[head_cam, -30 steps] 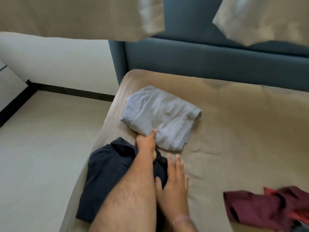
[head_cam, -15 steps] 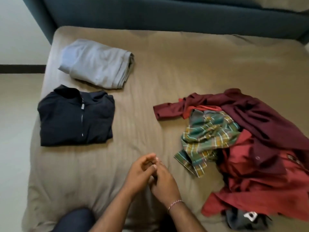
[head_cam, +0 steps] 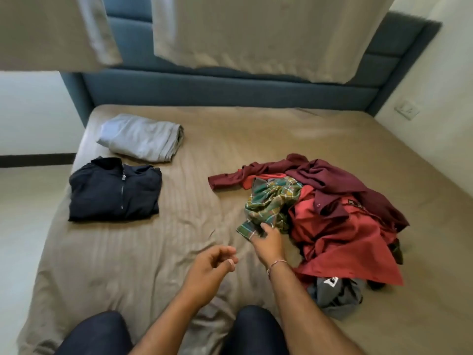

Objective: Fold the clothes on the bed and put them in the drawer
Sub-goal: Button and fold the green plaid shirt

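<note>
Pinching the soft, limp plaid shirt (head_cam: 272, 201) at its near edge, the right hand (head_cam: 268, 243) should gather more cloth, while the left hand (head_cam: 210, 267) hovers loosely curled, empty.

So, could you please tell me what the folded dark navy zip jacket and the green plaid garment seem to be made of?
The folded dark navy zip jacket looks like a smooth, matte synthetic or cotton blend: even surface, small metal-looking zip pull. The green plaid garment, pinched at its edge by the right hand, looks like thin woven cotton: its check pattern shows clearly and it crumples softly. Neither can be confirmed.
</note>
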`<state>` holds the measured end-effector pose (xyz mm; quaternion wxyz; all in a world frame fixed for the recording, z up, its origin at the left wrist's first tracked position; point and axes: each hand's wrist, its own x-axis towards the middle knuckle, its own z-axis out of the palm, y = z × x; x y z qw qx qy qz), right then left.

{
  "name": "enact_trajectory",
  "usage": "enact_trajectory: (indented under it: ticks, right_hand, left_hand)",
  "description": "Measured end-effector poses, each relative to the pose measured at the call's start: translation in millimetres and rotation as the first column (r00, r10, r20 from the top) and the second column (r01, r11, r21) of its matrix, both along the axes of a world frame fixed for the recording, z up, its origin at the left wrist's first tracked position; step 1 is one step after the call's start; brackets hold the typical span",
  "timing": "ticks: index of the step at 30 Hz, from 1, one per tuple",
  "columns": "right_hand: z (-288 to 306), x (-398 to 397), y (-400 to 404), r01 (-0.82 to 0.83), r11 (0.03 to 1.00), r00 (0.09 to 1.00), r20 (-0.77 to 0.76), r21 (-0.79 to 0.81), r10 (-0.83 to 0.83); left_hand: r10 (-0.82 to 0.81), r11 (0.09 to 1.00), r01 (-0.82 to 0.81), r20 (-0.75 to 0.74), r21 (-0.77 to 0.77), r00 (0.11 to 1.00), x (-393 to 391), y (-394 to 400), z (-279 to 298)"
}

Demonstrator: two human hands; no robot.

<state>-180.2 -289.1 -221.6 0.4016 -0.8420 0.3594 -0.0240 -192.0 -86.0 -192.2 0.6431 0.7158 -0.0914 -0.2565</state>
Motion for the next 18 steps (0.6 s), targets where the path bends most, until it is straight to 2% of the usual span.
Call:
enact_trajectory:
  ticks: [1, 4, 6, 9, 10, 12, 15, 18]
  right_hand:
    - [10, 1, -1, 0.042, 0.996, 0.993, 0.107, 0.079, -0.051]
    - [72, -14, 2, 0.075, 0.989, 0.903, 0.411, 0.129, -0.122]
    - [113, -19, -1, 0.052, 0.985, 0.828, 0.545, 0.166, -0.135]
    - [183, -33, -14, -0.019, 0.975, 0.697, 0.702, 0.221, -0.146]
    - [200, -38, -21, -0.050, 0.962, 0.661, 0.731, 0.268, -0.169]
    - [223, -55, -38, -0.041, 0.960, 0.625, 0.757, 0.276, -0.191]
    - [237, -79, -60, 0.106, 0.994, 0.737, 0.673, -0.019, -0.065]
    - [243, -86, -61, 0.108, 0.946, 0.806, 0.583, -0.305, 0.096]
  left_hand:
    - [0.006, 1.000, -0.006, 0.008, 0.018, 1.000, 0, 0, 5]
    - [0.038, 0.995, -0.054, 0.181, 0.086, 0.983, 10, -5, 40]
    - [-0.088, 0.991, 0.052, 0.304, 0.125, 0.949, 24, -29, 71]
    - [-0.327, 0.943, 0.241, 0.517, 0.228, 0.791, 28, -84, 125]
    - [-0.329, 0.943, 0.223, 0.589, 0.247, 0.738, 27, -101, 139]
    - [-0.201, 0.978, 0.103, 0.708, 0.179, 0.678, 27, -124, 164]
    - [-0.077, 0.996, 0.019, 0.772, 0.084, 0.631, 29, -138, 201]
    - [-0.132, 0.991, 0.105, 0.819, 0.089, 0.559, 24, -133, 241]
